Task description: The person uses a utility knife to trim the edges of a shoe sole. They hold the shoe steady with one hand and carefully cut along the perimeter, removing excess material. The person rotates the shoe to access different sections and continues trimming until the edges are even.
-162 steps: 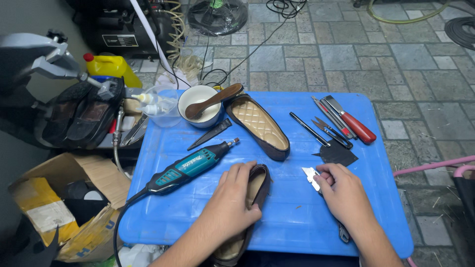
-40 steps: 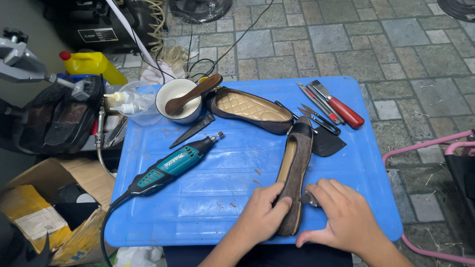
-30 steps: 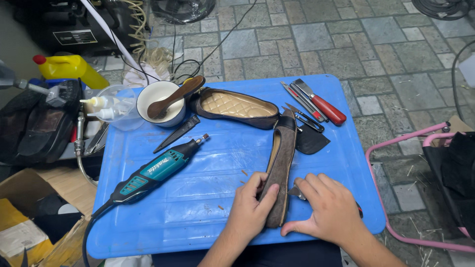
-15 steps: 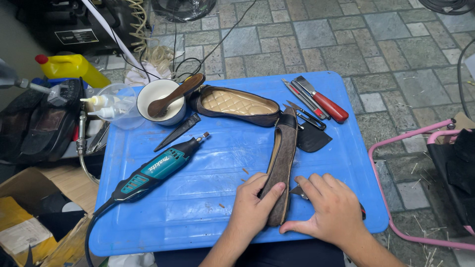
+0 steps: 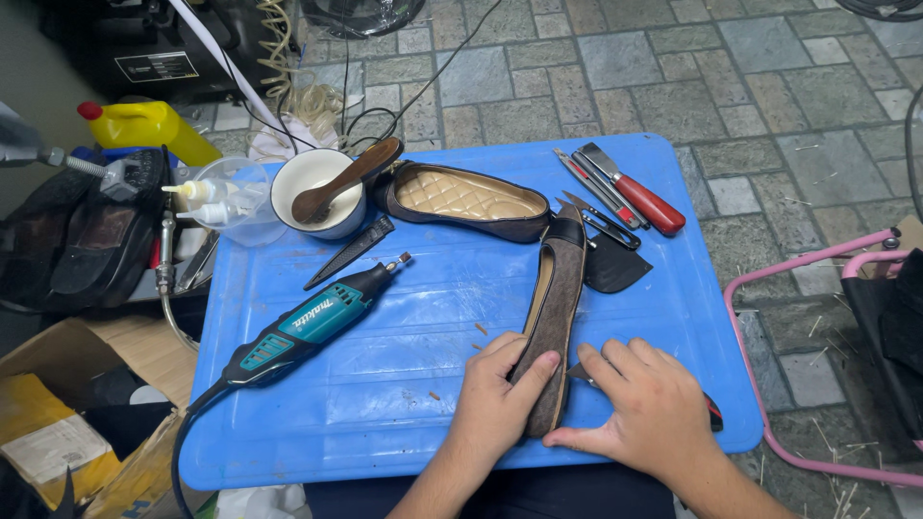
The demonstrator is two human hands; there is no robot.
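Observation:
A brown flat shoe (image 5: 555, 308) stands on its side on the blue plastic tabletop (image 5: 413, 413), toe pointing away from me. My left hand (image 5: 500, 399) clasps its heel end, thumb across the sole. My right hand (image 5: 654, 413) presses a small knife against the sole's edge; only the blade tip (image 5: 580, 371) and a red-black handle end (image 5: 713, 413) show. The matching shoe (image 5: 461, 199) lies upright near the far edge, its quilted tan insole visible.
A teal rotary tool (image 5: 308, 327) lies left of centre, cord trailing off the edge. A white bowl with a wooden spoon (image 5: 322, 187), a dark blade (image 5: 351, 252), a red-handled knife (image 5: 639, 197), cutters and a black leather scrap (image 5: 611, 269) lie along the back. A pink frame (image 5: 817, 384) stands right.
Earlier the shoe lay near the table's left-centre with my right hand holding a small blade apart from it. Now the shoe stands further right, and my right hand works the knife at its sole.

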